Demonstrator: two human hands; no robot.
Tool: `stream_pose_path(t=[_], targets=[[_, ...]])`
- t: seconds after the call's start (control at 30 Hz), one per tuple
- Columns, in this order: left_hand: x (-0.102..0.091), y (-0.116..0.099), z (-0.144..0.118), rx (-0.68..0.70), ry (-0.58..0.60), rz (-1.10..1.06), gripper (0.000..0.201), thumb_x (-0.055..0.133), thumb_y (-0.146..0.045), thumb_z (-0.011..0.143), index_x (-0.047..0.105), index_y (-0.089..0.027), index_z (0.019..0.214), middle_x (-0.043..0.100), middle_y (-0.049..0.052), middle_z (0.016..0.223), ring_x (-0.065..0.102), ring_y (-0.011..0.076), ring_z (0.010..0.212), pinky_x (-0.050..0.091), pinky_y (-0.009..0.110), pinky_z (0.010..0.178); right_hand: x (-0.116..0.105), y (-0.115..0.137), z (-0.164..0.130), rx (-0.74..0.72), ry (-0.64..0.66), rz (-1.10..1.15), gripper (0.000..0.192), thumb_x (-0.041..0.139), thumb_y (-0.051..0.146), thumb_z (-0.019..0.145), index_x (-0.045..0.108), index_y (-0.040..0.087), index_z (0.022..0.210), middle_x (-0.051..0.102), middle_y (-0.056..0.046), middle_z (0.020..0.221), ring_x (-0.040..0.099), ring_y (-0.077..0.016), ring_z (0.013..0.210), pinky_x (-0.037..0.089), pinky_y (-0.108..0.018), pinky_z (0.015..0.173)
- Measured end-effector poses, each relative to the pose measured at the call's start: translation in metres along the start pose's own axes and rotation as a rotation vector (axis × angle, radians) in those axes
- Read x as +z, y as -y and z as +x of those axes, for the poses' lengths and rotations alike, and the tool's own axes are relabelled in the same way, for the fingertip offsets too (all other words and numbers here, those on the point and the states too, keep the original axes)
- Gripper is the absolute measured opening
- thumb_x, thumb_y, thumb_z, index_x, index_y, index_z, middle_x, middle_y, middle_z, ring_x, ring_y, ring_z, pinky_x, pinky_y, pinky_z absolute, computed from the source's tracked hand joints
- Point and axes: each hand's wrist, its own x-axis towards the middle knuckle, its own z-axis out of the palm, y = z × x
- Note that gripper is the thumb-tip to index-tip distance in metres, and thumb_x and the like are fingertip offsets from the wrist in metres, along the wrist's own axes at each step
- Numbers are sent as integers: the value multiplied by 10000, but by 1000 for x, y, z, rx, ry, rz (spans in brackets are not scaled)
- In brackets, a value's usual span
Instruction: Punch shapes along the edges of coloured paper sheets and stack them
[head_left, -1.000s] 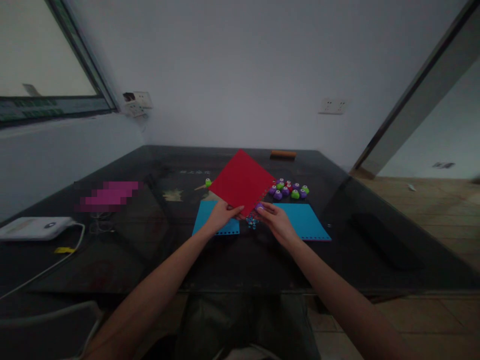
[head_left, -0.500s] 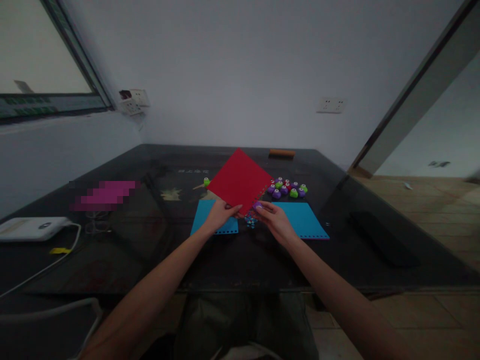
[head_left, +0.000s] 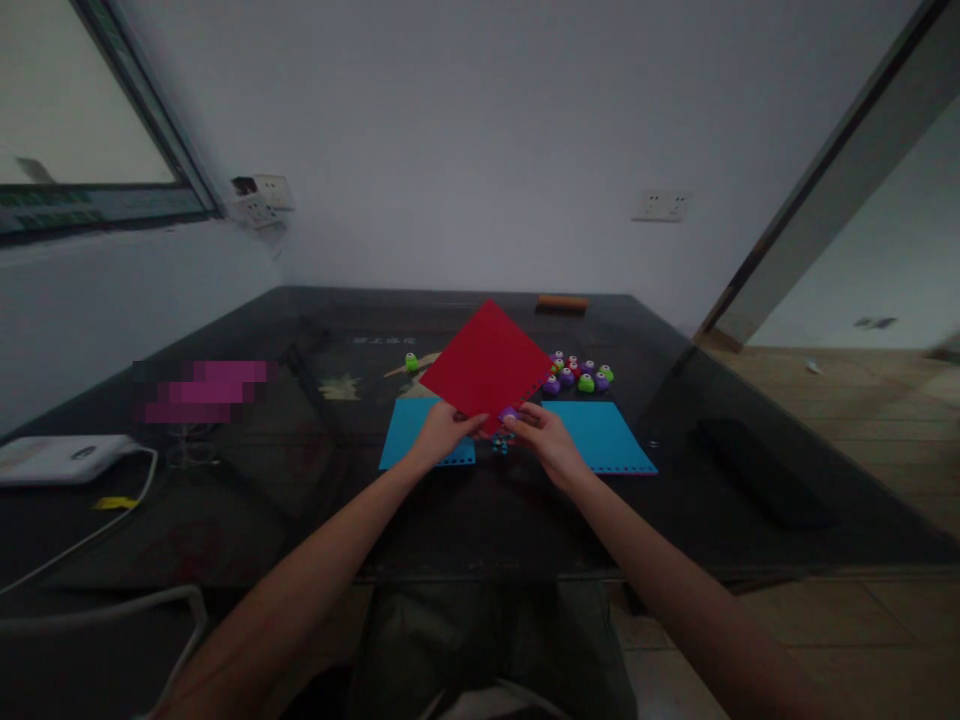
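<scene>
- Left hand [head_left: 444,430] holds a raised sheet [head_left: 487,355] above the table [head_left: 480,530].
- Right hand [head_left: 546,432], with a small gadget [head_left: 510,413], at its near right edge.
- Left flat sheet [head_left: 409,425], right flat sheet [head_left: 600,435]; loose bits [head_left: 501,446] between.
- Gadget cluster [head_left: 567,376] behind the right one.
- Cylinder [head_left: 562,303] at the table's back.
- Cabled device [head_left: 45,460] far left.

left hand [head_left: 441,434]: pinched, thumb uppermost | right hand [head_left: 547,438]: pinched, near the left | both forearms [head_left: 345,535]: stretched forward, angled inward
</scene>
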Motion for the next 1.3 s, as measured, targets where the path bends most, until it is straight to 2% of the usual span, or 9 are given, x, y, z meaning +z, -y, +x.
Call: stream_pose_path(t=[0.1, 0.37, 0.67, 0.93, 1.1, 1.3], targets=[[1, 1, -1, 26, -14, 37, 129, 595, -219, 781, 641, -112, 837, 700, 46, 696, 652, 142, 608, 526, 246, 614, 1, 1, -2, -7, 40, -19, 362, 749, 351, 582, 621, 196, 882, 659, -48, 865, 617, -174, 730, 474, -287, 619], [0, 3, -2, 73, -36, 102, 145, 600, -248, 775, 657, -118, 804, 699, 52, 685, 654, 148, 618, 521, 247, 612, 4, 5, -5, 27, 31, 15, 358, 767, 305, 546, 621, 189, 851, 651, -39, 837, 599, -158, 702, 470, -295, 651], [1, 1, -1, 56, -44, 67, 121, 599, -218, 772, 650, -122, 824, 701, 45, 684, 653, 145, 619, 524, 248, 614, 4, 5, -4, 32, 37, -9, 357, 761, 315, 562, 623, 182, 863, 650, -44, 837, 604, -162, 687, 468, -313, 665], [2, -2, -2, 36, -33, 63, 93, 594, -185, 775, 651, -121, 810, 699, 40, 670, 652, 145, 610, 520, 248, 615, 4, 7, -5, 27, 27, -80, 368, 747, 350, 574, 636, 186, 885, 656, -58, 872, 604, -183, 737, 453, -286, 597], [2, 0, -1, 39, -20, 37, 96, 594, -189, 775, 647, -119, 813, 695, 40, 664, 648, 140, 601, 518, 240, 606, 4, 8, -6, 22, 43, -82, 375, 739, 356, 586, 639, 189, 906, 654, -69, 930, 605, -191, 775, 465, -315, 659], [1, -2, -2, 20, -30, 107, 113, 585, -206, 786, 649, -122, 829, 702, 44, 697, 647, 131, 616, 517, 234, 624, 5, 9, -7, 14, 53, -53, 368, 750, 345, 575, 641, 187, 889, 659, -66, 913, 608, -190, 790, 475, -347, 746]])
